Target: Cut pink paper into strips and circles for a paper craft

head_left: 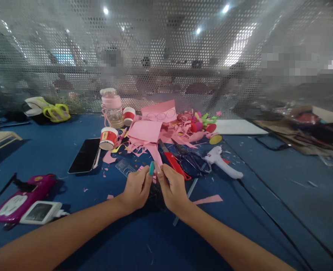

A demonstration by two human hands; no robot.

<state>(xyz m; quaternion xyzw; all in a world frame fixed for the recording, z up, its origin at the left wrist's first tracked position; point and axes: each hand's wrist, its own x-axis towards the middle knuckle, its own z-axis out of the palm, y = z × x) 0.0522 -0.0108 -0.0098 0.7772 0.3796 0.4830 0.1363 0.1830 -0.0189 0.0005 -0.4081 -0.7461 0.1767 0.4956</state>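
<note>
With our left hand (136,190) and right hand (172,188) pressed close over the blue table (56,150), we pinched a small pink paper piece (156,167) between fingertips, best held lightly and steadily.

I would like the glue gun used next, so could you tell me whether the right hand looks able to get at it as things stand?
Probably yes, once freed: the right hand pinches a small teal piece with the left hand; the white glue gun lies uncovered beyond, scissors beside it.
</note>
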